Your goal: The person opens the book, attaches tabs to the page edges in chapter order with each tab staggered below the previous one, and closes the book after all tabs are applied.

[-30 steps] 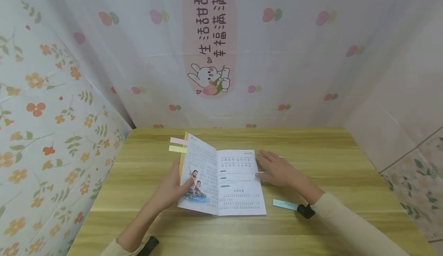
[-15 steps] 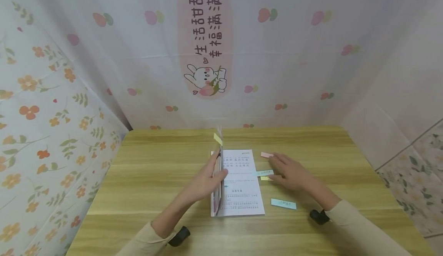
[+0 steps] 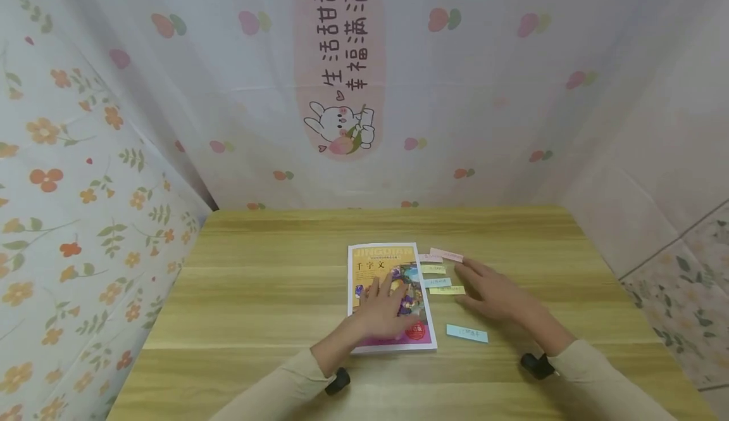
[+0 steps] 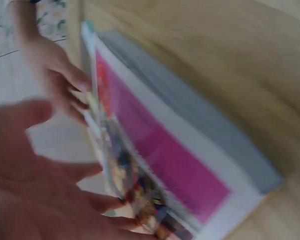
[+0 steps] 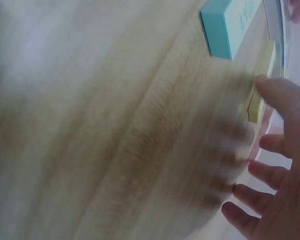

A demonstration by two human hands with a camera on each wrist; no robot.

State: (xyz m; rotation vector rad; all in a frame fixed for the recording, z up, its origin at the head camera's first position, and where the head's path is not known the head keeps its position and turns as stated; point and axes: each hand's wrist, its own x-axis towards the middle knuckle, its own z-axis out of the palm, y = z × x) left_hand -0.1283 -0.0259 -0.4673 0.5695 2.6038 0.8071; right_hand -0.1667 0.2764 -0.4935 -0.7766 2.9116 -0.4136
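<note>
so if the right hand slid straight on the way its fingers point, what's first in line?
Likely the yellow tab sticking out of the book. The right hand points left toward it, fingertips nearly at its end; contact is unclear.

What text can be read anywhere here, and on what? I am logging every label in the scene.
"生活甜甜 幸福满满" on the pink oval of the wall sheet.
"JINGDIAN" and "千字文" on the book cover, under the left hand.
Writing on the blue tab and the tabs by the right hand: too small to read.
</note>
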